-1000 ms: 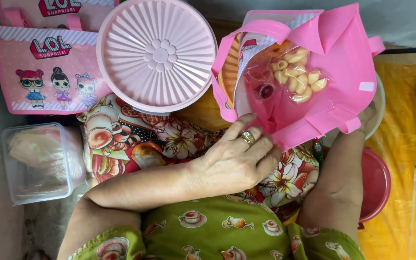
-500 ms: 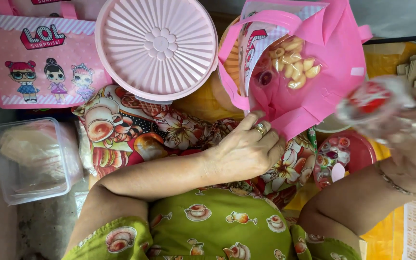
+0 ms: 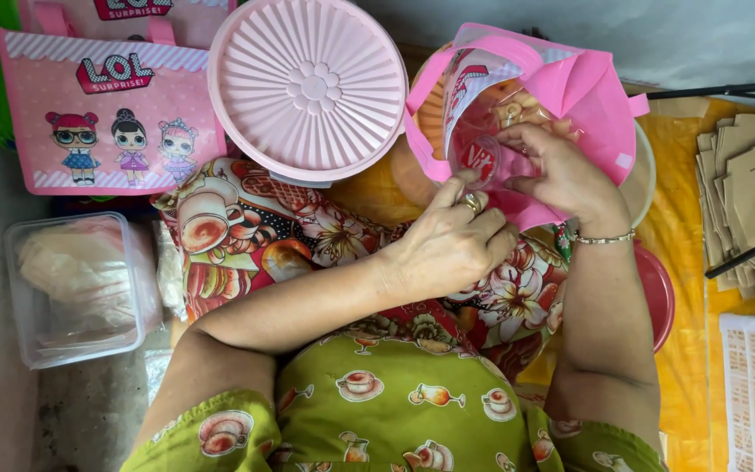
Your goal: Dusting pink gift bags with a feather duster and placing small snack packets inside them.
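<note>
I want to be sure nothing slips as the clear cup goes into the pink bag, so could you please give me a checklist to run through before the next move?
1. Bag mouth held open: the left hand grips the near edge of the pink bag. Ok.
2. Cup held: the right hand has the clear cup at the bag's mouth. Ok.
3. Cup sealed on top: hidden by glare and fingers. Cannot tell.
4. Room inside the bag: a packet of pale snacks already lies there; depth left unseen. Cannot tell.
5. Nearby things out of the way: the round pink lid sits just left of the bag, apart from both hands. Ok.
</note>
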